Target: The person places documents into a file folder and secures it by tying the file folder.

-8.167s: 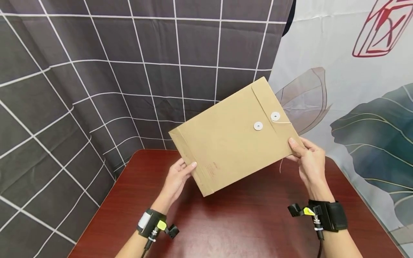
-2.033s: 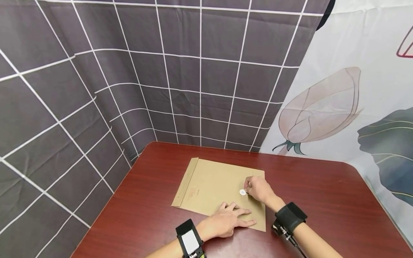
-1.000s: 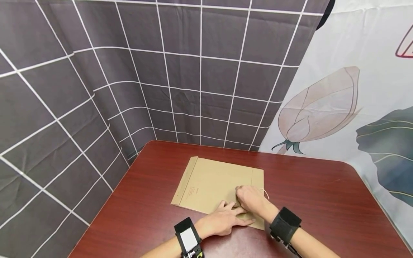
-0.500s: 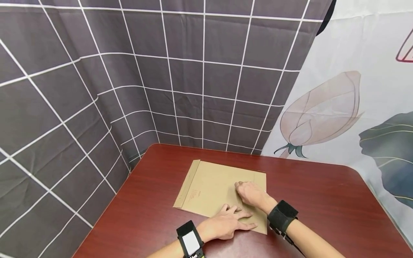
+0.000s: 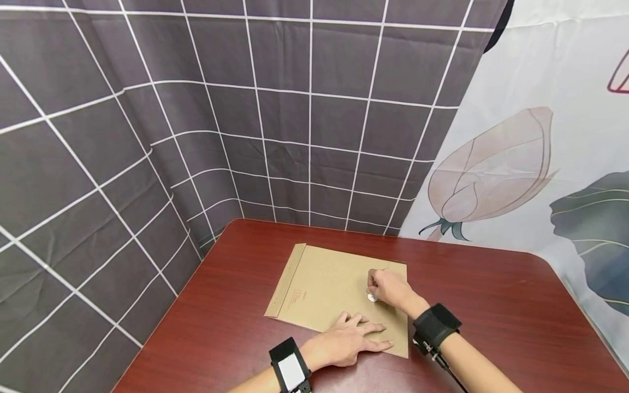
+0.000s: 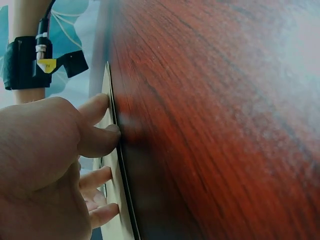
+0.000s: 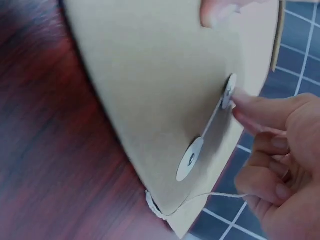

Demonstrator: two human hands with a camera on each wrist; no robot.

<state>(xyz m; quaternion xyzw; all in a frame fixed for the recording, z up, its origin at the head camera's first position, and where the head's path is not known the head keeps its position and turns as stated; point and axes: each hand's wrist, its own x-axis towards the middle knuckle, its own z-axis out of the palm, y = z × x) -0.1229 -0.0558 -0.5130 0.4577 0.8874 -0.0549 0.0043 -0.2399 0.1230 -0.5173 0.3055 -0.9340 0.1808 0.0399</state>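
Observation:
A kraft-paper string-tie envelope [image 5: 334, 278] lies flat on the table. My left hand [image 5: 339, 341] rests on its near edge with fingers spread. In the left wrist view, fingertips [image 6: 112, 135] touch the envelope's edge. My right hand [image 5: 390, 289] is over the flap end, beside a white button [image 5: 372, 297]. In the right wrist view, a white string [image 7: 212, 119] runs between the lower button [image 7: 190, 159] and the upper button [image 7: 229, 91]. Thumb and index finger are at the upper button, and the string's loose length trails from the curled fingers to the envelope's edge.
The reddish-brown wooden table [image 5: 211, 327] has rounded far corners. A dark grid-patterned curtain [image 5: 275, 120] hangs behind and to the left. A white cloth with a flower print [image 5: 491, 169] hangs at the right. Both wrists wear black camera straps [image 5: 436, 326].
Earlier, both hands held the envelope up; now it lies flat. Over the last second my right hand has circled the button, moving left and back to the right. The left hand stays in place.

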